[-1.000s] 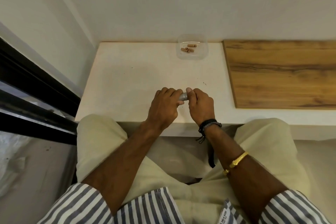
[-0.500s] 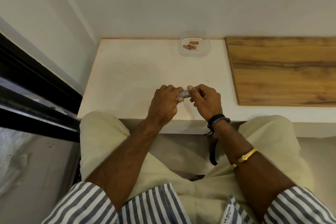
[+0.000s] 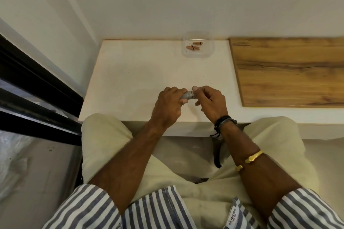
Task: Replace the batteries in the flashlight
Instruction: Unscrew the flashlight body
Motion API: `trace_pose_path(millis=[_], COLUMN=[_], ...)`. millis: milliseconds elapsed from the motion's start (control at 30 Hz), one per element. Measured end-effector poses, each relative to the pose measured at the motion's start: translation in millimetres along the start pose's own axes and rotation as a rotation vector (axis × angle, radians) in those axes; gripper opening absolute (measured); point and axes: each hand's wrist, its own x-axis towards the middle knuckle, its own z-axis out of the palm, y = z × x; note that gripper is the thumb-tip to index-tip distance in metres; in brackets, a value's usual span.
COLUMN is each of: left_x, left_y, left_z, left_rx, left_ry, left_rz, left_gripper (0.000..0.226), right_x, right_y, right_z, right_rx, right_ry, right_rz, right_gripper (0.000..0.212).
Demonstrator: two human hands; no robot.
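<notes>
While the left hand (image 3: 167, 104) is gripping the small grey flashlight (image 3: 188, 95), fingers wrapped round the barrel, only the short ribbed end is sticking out toward the right hand (image 3: 211, 100). The flashlight is hanging over the near part of the white table (image 3: 139, 72); I cannot tell whether it is touching the top.

Its long axis is running left-right, roughly along the table's near edge, with the exposed end pointing right. The right hand is sitting just beside that end. One fingertip (image 3: 194, 88) is touching the top of the end, while the other fingers are curling loosely below, apart from the metal. The end is too small and too covered to tell whether the hand is pinching it or only touching it.

This is probably the cap-twisting step. Any turn is going round that left-right axis, so the right hand is the one placed for the cap and the left is acting as the clamp.

Three copper-coloured batteries (image 3: 193, 46) are lying in a clear plastic container (image 3: 208, 53) at the table's far edge, well apart from both hands. They are ahead and slightly right, so the right hand is nearer for reaching them. A wooden board (image 3: 288, 70) is lying off to the right.
</notes>
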Motion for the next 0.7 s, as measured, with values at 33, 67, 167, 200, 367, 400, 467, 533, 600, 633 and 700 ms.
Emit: trace_pose_path(millis=[33,67,167,200,367,400,467,533,600,633,700], left_x=[-0.1,-0.3,-0.8,-0.6,0.8,0.8,1.0,1.3,1.1,0.8,0.5], left_y=[0.4,0.3,-1.3,-1.3,-2.6,-2.6,-2.0,-0.6,0.8,0.9,-0.1], left_z=[-0.2,-0.2,0.9,1.1,0.2,0.1,0.0,0.6,0.9,0.7,0.4], left_rx=[0.009,0.016,0.014,0.014,-0.012,-0.014,-0.009,-0.005,0.002,0.008,0.017], left_ry=[-0.005,-0.01,-0.02,-0.021,0.004,0.005,0.005,0.0,-0.011,-0.017,-0.027], left_rz=[0.007,0.011,0.009,0.008,-0.018,-0.02,-0.024,-0.02,-0.006,-0.001,0.0], left_gripper=[0.023,0.022,0.021,0.022,0.025,0.026,0.027,0.027,0.025,0.024,0.024], right_x=[0.1,0.3,2.0,3.1,5.5,5.4,4.0,2.8,2.0,1.7,0.5], right_y=[1.3,2.3,4.7,5.0,6.5,5.8,3.8,1.3,0.1,0.8,1.9], right_z=[-0.2,-0.5,-3.0,-3.4,-5.4,-5.5,-4.0,-1.6,-1.4,-1.3,-1.5], right_rx=[-0.038,-0.065,-0.063,-0.057,-0.052,-0.052,-0.003,0.066,0.025,-0.026,-0.087], right_ry=[-0.003,-0.01,-0.025,-0.03,-0.104,-0.108,-0.099,-0.044,0.009,0.01,-0.011], right_rz=[0.002,-0.006,-0.05,-0.072,-0.196,-0.206,-0.184,-0.079,-0.005,-0.004,-0.029], right_gripper=[0.038,0.041,0.034,0.028,0.021,0.024,0.029,0.025,0.024,0.031,0.038])
